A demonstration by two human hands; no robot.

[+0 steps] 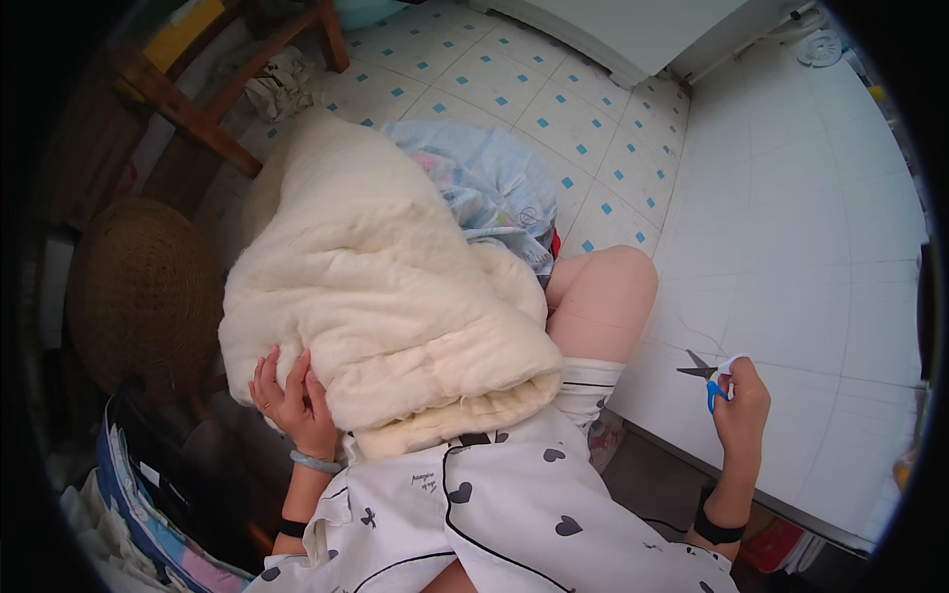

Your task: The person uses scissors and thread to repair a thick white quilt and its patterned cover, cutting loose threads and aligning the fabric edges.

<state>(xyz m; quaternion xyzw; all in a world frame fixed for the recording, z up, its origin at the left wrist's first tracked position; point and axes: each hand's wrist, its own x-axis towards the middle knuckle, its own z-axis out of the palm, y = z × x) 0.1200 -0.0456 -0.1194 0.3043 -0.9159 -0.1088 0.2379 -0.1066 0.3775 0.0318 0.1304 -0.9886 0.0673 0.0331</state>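
A thick cream quilt point(395, 287), folded over on itself, lies across my lap and spreads away toward the floor. My left hand point(292, 397) rests on its left near side, fingers spread against the padding. A seam with small stitches runs along the folded near edge. Out to the right, my right hand point(739, 395) grips a small pair of scissors point(714, 381) with blue and white handles. Their blades are apart and point left, away from the quilt. A thin thread-like line shows just above the blades.
Beyond the quilt is a light-blue patterned cloth point(494, 183) over tiled floor point(484, 74). A round woven basket point(143, 292) and a wooden frame point(198, 119) stand left. An open bag point(148, 494) sits at lower left. White tiled surface point(791, 237) borders the right.
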